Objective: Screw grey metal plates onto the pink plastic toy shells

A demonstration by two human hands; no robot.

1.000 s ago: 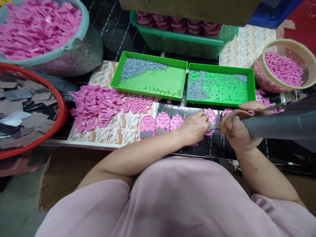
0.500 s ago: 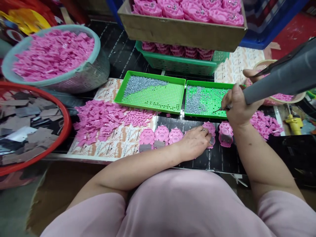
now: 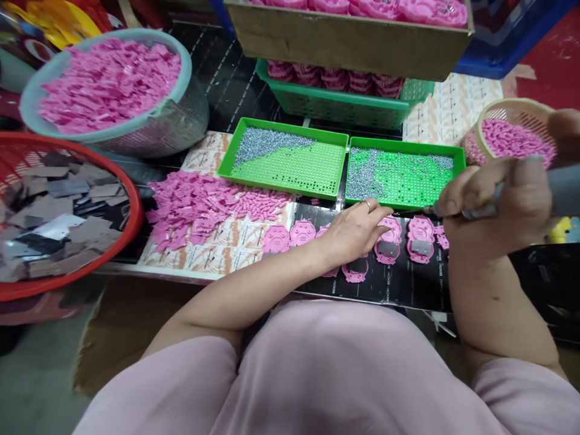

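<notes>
My right hand (image 3: 502,196) is wrapped round a grey screwdriver-like tool (image 3: 562,187), its tip near the front right corner of the right green tray (image 3: 408,175), which holds small screws. Fingers spread, my left hand (image 3: 357,232) rests over the row of pink plastic parts, just left of a pink part with a grey plate (image 3: 388,241). Another pink part with a grey plate (image 3: 420,240) lies further right. Pink parts left of my hand (image 3: 301,232) are partly covered by my forearm.
Screws also fill part of the left green tray (image 3: 290,160). Pink pieces (image 3: 194,208) are heaped at left, near a blue-green basket (image 3: 181,121) and a red basket (image 3: 136,211) of grey plates. A cardboard box (image 3: 348,42) stands behind; a cream basket (image 3: 480,136) is at right.
My right hand and the tool have moved right, off the screws in the right tray. My left hand has shifted left, off a pink part. The view has shifted slightly.
</notes>
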